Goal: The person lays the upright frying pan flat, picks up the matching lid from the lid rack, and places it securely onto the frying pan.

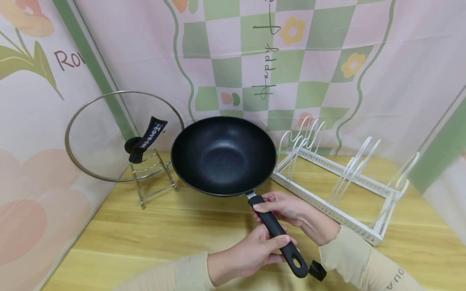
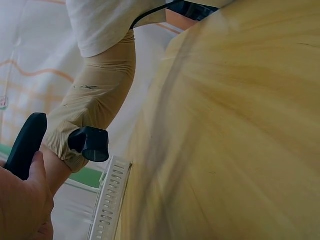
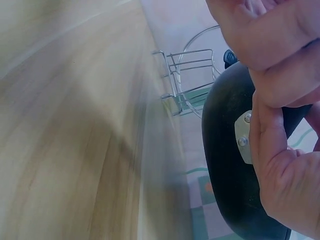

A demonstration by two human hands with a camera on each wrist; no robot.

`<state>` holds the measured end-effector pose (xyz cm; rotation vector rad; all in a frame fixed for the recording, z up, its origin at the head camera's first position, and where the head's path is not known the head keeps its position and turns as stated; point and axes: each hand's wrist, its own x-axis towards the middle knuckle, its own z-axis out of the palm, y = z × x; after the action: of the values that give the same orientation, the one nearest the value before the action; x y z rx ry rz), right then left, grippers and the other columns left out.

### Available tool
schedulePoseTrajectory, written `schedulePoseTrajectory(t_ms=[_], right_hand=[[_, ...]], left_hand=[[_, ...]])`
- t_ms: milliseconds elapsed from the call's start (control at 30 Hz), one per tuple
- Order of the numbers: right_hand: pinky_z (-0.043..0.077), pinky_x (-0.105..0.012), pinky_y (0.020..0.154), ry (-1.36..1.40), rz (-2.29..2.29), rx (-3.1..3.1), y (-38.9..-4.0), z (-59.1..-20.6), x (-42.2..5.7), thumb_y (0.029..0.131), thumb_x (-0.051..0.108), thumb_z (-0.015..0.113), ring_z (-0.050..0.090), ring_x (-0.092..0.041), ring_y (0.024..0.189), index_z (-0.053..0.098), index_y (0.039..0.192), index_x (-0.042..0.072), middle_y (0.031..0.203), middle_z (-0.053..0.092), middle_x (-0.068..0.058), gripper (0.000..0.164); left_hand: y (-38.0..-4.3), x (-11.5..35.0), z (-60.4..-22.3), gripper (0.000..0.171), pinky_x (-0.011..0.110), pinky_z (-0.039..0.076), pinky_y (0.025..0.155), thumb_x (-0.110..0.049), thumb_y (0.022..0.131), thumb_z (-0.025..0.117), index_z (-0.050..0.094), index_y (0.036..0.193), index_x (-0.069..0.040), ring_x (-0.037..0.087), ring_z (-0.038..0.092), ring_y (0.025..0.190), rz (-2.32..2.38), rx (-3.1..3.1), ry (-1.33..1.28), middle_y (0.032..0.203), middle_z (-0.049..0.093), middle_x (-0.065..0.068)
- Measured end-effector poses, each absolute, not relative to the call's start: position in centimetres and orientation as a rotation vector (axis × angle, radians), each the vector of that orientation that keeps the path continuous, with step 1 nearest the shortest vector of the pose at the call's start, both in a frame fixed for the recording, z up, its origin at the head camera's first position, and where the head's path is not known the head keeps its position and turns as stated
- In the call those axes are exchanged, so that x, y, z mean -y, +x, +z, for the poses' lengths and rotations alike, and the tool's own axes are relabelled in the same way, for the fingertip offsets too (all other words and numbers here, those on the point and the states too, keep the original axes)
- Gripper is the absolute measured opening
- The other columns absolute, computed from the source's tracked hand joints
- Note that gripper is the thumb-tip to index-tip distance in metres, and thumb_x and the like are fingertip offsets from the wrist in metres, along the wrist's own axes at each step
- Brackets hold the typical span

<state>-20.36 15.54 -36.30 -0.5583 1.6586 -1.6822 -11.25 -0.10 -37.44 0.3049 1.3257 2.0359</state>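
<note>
A black wok [image 1: 223, 157] is held up over the table, its open inside facing me and its long black handle [image 1: 271, 222] slanting down to the right. My right hand [image 1: 287, 208] grips the handle close to the pan, thumb on top. Lower down, nearer the looped end, my left hand [image 1: 256, 248] holds the same handle with its thumb laid over it. In the left wrist view the handle's end [image 2: 29, 142] sticks up from the left hand. The right wrist view shows the wok's dark underside [image 3: 225, 170] and a riveted metal bracket [image 3: 242, 137], partly covered by fingers.
At the left a glass lid [image 1: 96, 141] with a black knob leans upright in a small wire stand [image 1: 154, 178]. A white rack [image 1: 327, 206] with wire dividers stands on the right. The wooden table [image 1: 138, 234] meets patterned curtains [image 1: 145, 52] behind and beside.
</note>
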Motion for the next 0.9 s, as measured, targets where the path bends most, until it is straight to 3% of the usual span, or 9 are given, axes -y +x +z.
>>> schedulePoseTrajectory(t_ms=[433,900], right_hand=[[0.056,-0.021,0.071,-0.520,-1.655,-1.654,-20.06,-36.68,-15.72,0.101,0.010,0.057,0.066,-0.009,0.077,0.066,0.091,0.008,0.084,0.070,0.001,0.014],[0.057,-0.022,0.072,-0.506,-1.664,-1.637,-20.06,-37.30,-16.01,0.102,0.010,0.057,0.066,-0.009,0.077,0.066,0.093,0.008,0.085,0.071,0.001,0.014]], left_hand=[[-11.18,-0.04,-37.84,0.008,0.051,0.048,0.105,-0.005,0.108,0.048,0.051,0.114,-0.010,0.017,0.062,0.108,2.003,-1.324,0.268,0.117,0.065,0.008],[-11.14,-0.24,-38.18,0.010,0.050,0.050,0.103,-0.006,0.108,0.049,0.051,0.117,-0.008,0.023,0.064,0.111,1.986,-1.351,0.235,0.111,0.068,0.005]])
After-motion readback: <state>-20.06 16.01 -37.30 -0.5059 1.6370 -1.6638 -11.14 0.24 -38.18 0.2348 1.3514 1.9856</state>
